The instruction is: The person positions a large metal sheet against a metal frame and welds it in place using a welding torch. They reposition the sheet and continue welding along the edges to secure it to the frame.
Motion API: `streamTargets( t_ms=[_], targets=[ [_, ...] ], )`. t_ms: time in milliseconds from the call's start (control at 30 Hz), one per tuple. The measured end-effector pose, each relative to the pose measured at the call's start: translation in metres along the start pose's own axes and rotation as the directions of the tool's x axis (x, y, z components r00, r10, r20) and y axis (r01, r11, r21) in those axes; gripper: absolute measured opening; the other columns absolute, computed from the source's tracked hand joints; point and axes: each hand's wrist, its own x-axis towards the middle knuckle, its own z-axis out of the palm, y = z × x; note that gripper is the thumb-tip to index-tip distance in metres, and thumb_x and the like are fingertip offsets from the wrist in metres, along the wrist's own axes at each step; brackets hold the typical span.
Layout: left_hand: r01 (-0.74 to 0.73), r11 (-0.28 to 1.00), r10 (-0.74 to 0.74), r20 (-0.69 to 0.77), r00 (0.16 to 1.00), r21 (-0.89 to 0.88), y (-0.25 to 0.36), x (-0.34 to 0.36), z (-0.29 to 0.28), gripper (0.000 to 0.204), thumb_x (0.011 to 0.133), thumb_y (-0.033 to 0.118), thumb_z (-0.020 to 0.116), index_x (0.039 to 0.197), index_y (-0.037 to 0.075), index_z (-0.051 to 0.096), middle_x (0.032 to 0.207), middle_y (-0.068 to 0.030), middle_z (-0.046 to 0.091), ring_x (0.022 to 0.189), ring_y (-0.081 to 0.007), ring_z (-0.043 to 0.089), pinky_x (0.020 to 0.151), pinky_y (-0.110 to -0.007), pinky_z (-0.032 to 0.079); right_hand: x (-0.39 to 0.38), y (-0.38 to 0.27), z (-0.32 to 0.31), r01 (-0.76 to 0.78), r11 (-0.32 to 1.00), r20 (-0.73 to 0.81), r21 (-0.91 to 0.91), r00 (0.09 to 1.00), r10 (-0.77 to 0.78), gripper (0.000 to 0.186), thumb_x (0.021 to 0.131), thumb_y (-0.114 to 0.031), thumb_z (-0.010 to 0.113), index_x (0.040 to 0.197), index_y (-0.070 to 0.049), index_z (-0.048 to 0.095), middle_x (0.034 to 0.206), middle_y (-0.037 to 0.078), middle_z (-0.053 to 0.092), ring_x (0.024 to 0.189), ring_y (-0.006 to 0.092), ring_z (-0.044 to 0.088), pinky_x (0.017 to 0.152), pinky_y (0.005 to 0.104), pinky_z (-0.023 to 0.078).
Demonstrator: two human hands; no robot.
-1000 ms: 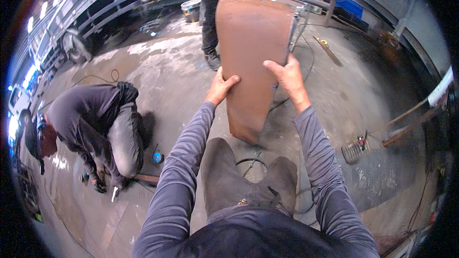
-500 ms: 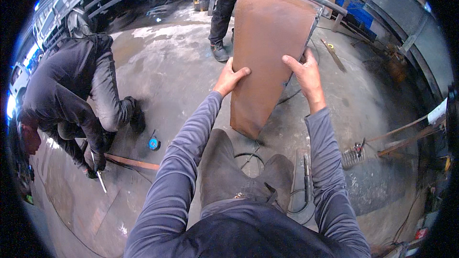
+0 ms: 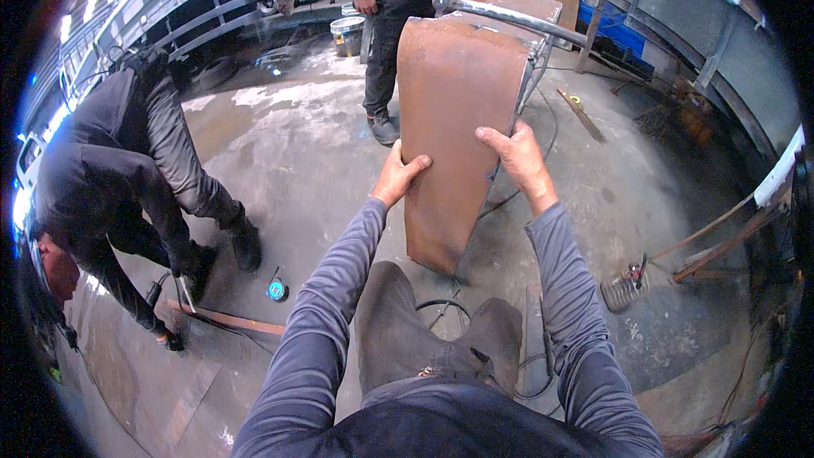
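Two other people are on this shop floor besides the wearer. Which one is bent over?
The person at the left, in dark clothes, is bent over toward the floor. The other person stands upright behind the rusty metal sheet.

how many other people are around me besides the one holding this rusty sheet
2. One person bends low at the left over a flat bar on the floor; another person stands behind the rusty sheet, head out of frame. Others may be outside view.

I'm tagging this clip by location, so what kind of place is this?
Most likely a metal fabrication or welding workshop. The hands grip a big rusty steel sheet, a co-worker bends over a long metal strip on the stained concrete floor, and cables trail about.
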Motion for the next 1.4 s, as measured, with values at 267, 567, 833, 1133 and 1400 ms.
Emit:
streamTargets(
  t_ms=[267, 567, 833, 1133, 1400],
  targets=[
    [0.057, 0.997, -0.053, -0.076, 0.996, 0.055, -0.001, -0.006, -0.003, 0.072, 0.085, 0.039, 0.08, 0.135, 0.0, 0.047, 0.126, -0.0169, 0.063, 0.116, -0.0249, 0.061, 0.101, -0.039, 0.048, -0.005, -0.014, 0.004, -0.05, 0.999, 0.009, -0.011, 0.999, 0.05, 0.055, 0.086, -0.019, 0.076, 0.13, 0.008, 0.056, 0.119, 0.015, 0.067, 0.107, 0.0211, 0.064, 0.095, 0.035, 0.051],
    [0.165, 0.944, -0.126, -0.151, 0.98, 0.285, -0.009, -0.027, -0.027, 0.06, 0.087, 0.036, 0.077, 0.128, -0.001, 0.052, 0.119, -0.0153, 0.063, 0.11, -0.0244, 0.06, 0.098, -0.038, 0.048, 0.005, -0.005, -0.002, -0.024, 0.997, 0.07, -0.072, 0.997, 0.029, 0.051, 0.087, -0.019, 0.077, 0.128, 0.006, 0.06, 0.118, 0.011, 0.069, 0.107, 0.0168, 0.063, 0.096, 0.0326, 0.05],
    [0.479, 0.81, -0.353, -0.371, 0.859, 0.337, -0.065, -0.187, -0.1, 0.046, 0.088, 0.03, 0.073, 0.119, -0.001, 0.061, 0.115, -0.0146, 0.066, 0.111, -0.0237, 0.061, 0.099, -0.037, 0.046, 0.008, 0.002, -0.01, -0.046, 0.998, 0.051, -0.04, 0.998, 0.048, 0.047, 0.085, -0.019, 0.077, 0.122, 0.007, 0.063, 0.113, 0.013, 0.07, 0.101, 0.0183, 0.067, 0.093, 0.0331, 0.052],
    [0.839, 0.542, -0.772, -0.365, 0.52, 0.049, -0.105, -0.441, -0.1, 0.031, 0.09, 0.027, 0.072, 0.105, 0.003, 0.061, 0.088, -0.0037, 0.066, 0.076, -0.0141, 0.062, 0.067, -0.031, 0.051, 0.004, -0.018, -0.006, -0.118, 0.993, 0.128, -0.007, 0.985, 0.118, 0.054, 0.086, -0.021, 0.078, 0.127, 0.008, 0.058, 0.119, 0.014, 0.067, 0.106, 0.0201, 0.065, 0.095, 0.0342, 0.052],
    [0.869, 0.457, -0.806, -0.325, 0.495, 0.19, -0.11, -0.492, -0.072, 0.026, 0.093, 0.024, 0.061, 0.108, 0.003, 0.06, 0.083, -0.0068, 0.063, 0.071, -0.0163, 0.057, 0.064, -0.033, 0.05, 0.015, -0.021, -0.001, -0.039, 0.995, 0.09, 0.087, 0.995, 0.031, 0.051, 0.084, -0.02, 0.078, 0.122, 0.009, 0.061, 0.111, 0.015, 0.07, 0.098, 0.0219, 0.068, 0.09, 0.0346, 0.054]
  ],
)
